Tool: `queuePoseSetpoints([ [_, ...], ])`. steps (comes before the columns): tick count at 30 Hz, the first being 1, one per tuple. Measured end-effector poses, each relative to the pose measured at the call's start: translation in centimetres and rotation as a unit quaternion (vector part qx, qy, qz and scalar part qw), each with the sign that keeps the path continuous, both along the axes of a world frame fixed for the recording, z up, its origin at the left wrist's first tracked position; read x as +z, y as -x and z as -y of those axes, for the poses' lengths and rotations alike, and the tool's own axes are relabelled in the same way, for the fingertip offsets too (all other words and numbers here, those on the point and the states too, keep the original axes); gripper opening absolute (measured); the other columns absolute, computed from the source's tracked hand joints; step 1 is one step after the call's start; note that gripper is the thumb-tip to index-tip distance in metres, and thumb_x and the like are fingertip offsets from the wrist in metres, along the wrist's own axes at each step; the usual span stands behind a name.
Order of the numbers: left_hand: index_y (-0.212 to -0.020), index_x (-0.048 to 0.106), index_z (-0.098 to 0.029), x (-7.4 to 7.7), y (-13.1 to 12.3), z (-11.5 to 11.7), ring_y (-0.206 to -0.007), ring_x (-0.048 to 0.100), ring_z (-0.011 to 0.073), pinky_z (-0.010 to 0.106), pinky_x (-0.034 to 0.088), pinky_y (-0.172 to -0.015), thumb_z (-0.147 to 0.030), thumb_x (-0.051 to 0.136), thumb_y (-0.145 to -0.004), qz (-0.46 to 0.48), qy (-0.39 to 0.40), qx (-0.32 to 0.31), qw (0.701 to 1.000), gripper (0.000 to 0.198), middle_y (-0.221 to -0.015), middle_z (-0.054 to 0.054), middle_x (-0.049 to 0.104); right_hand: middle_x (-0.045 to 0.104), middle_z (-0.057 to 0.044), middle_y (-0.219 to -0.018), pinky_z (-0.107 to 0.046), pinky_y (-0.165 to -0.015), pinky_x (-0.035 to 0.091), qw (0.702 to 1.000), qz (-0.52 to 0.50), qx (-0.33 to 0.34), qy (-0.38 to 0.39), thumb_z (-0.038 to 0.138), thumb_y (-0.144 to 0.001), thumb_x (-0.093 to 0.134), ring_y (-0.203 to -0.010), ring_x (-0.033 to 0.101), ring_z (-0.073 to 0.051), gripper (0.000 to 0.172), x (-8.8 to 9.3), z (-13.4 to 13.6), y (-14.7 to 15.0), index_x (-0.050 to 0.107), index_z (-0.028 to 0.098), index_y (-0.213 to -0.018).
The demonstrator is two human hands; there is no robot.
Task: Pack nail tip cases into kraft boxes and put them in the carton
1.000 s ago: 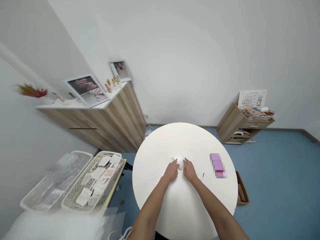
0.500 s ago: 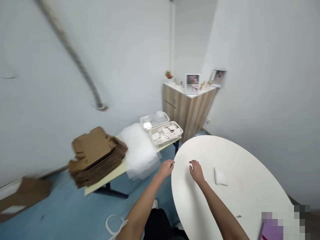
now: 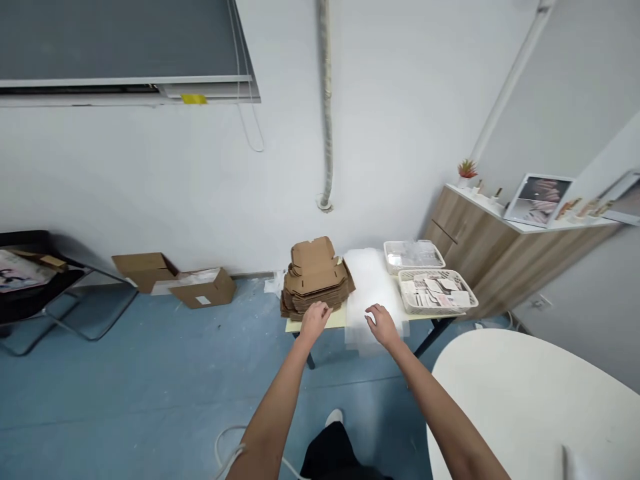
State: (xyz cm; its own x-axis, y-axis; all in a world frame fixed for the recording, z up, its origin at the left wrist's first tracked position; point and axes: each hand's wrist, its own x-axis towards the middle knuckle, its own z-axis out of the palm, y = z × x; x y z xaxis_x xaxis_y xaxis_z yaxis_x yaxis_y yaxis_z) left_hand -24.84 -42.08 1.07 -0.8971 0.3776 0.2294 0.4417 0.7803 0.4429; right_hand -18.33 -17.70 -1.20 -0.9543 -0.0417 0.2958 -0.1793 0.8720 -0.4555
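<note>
On my feed the left forearm (image 3: 280,407) and right forearm (image 3: 431,408) are bare from the bottom edge up to the wrists. The left grip (image 3: 315,319) and right grip (image 3: 383,325) are bare hands, too small here for me to make out the nails. Between the arms I see plain black clothing (image 3: 334,459), trousers as far as I can tell, with the rounded toe of a white shoe (image 3: 334,417) just above it. A thin white cord (image 3: 223,450) loops beside the left arm; whether it is worn, I cannot tell.

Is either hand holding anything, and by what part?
Nothing is held. The left hand is open by the cardboard stack, the right hand over the clear sheets.
</note>
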Motion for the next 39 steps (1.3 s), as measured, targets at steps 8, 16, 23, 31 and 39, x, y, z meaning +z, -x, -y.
queuePoseSetpoints([
  [8, -0.096, 0.061, -0.020, 1.8, 7.8, 5.7, -0.101, 0.052, 0.0258, 0.037, 0.040, -0.086, -0.036, 0.057, -0.090, -0.039, 0.131, 0.006, 0.991, 0.017, -0.101, 0.008, 0.058, 0.063, -0.007, -0.099, -0.033, -0.081, 0.043, 0.995, -0.018, 0.058, -0.076, 0.016, -0.090, 0.052, -0.092, 0.055, -0.021, 0.013, 3.8, 8.0, 9.2, 0.062, 0.018, -0.098],
  [16, -0.093, 0.058, -0.021, 2.0, 13.6, 7.4, -0.106, 0.051, 0.0306, 0.039, 0.041, -0.086, -0.070, 0.060, -0.074, 0.080, 0.153, -0.026, 0.985, 0.053, -0.106, 0.009, 0.054, 0.070, -0.007, -0.098, -0.036, -0.090, 0.041, 0.981, 0.081, 0.110, -0.136, 0.032, -0.084, 0.066, -0.098, 0.058, -0.023, 0.020, 4.8, 10.5, 15.3, 0.070, 0.020, -0.099],
  [23, -0.087, 0.057, -0.023, 1.5, 16.3, 9.0, -0.103, 0.053, 0.0287, 0.036, 0.042, -0.085, -0.064, 0.068, -0.068, 0.183, 0.135, -0.044, 0.973, 0.047, -0.101, 0.006, 0.055, 0.074, -0.002, -0.104, -0.028, -0.082, 0.047, 0.959, 0.252, 0.102, -0.084, 0.040, -0.081, 0.067, -0.099, 0.065, -0.022, 0.027, 5.7, 10.4, 19.2, 0.074, 0.028, -0.104],
  [31, -0.074, 0.058, -0.022, 1.5, 17.3, 9.4, -0.093, 0.053, 0.0216, 0.032, 0.042, -0.083, -0.030, 0.059, -0.082, 0.143, 0.066, -0.159, 0.975, 0.011, -0.088, 0.002, 0.058, 0.070, -0.012, -0.112, -0.032, -0.090, 0.043, 0.936, 0.240, 0.097, -0.237, 0.017, -0.076, 0.065, -0.110, 0.061, -0.026, 0.034, 6.8, 11.3, 20.7, 0.069, 0.016, -0.109],
  [39, -0.098, 0.058, -0.023, 2.1, 16.7, 9.3, -0.112, 0.053, 0.0274, 0.045, 0.039, -0.099, -0.030, 0.070, -0.073, 0.095, 0.134, -0.084, 0.983, 0.029, -0.111, 0.006, 0.057, 0.072, -0.012, -0.097, -0.033, -0.090, 0.039, 0.944, 0.137, 0.137, -0.267, 0.006, -0.075, 0.057, -0.094, 0.065, -0.024, 0.030, 6.8, 10.9, 21.0, 0.062, 0.015, -0.104],
])
